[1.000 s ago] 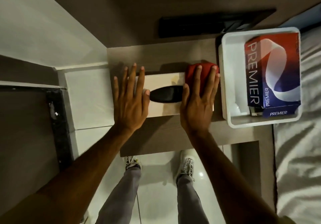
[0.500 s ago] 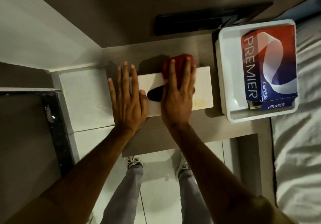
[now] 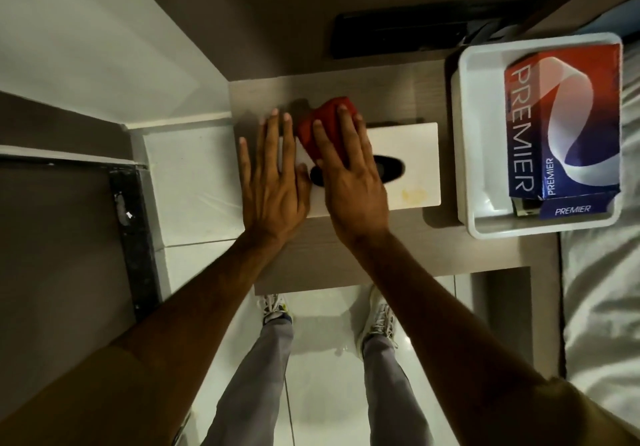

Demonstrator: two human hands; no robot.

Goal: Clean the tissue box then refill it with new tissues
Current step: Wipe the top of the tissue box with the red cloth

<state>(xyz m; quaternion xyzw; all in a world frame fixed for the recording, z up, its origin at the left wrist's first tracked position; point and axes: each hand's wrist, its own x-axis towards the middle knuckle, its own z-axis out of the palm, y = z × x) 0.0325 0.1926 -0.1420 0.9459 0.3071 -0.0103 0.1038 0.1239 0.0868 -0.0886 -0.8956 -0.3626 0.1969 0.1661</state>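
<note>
A white tissue box (image 3: 405, 154) with a dark oval slot lies on a small wooden table (image 3: 346, 255); a yellowish stain marks its near right corner. My left hand (image 3: 273, 182) lies flat, fingers spread, on the box's left end. My right hand (image 3: 349, 175) presses a red cloth (image 3: 322, 123) flat onto the left half of the box top, partly covering the slot. A red-and-blue PREMIER tissue pack (image 3: 564, 123) lies in a white tray (image 3: 474, 134) at the table's right.
A dark flat object (image 3: 398, 33) sits behind the table against the wall. A white bed (image 3: 602, 307) borders the right side. White cabinet surfaces (image 3: 187, 165) stand to the left. My legs and shoes are on the tiled floor below.
My right hand has slid the red cloth leftward across the box top, from its right end to its left half. The left hand has stayed on the box's left end.
</note>
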